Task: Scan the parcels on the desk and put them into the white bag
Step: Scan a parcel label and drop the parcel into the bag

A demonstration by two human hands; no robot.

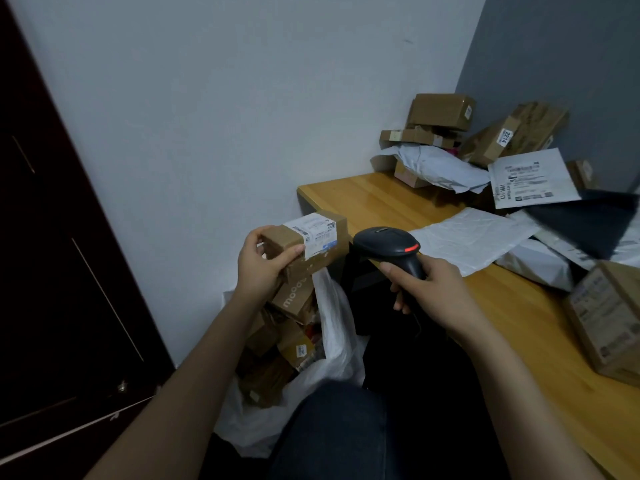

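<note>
My left hand grips a small brown cardboard parcel with a white shipping label on top, held in the air above the white bag. My right hand holds a black handheld barcode scanner by its handle; its head, with a red strip, sits just right of the parcel. The white bag stands on the floor below, left of the desk, and holds several brown boxes. More parcels lie on the wooden desk to the right.
A pile of brown boxes and white mailers fills the desk's far corner. A labelled white envelope, a dark mailer and a large box lie along the right. A dark door stands at the left. My knee is below.
</note>
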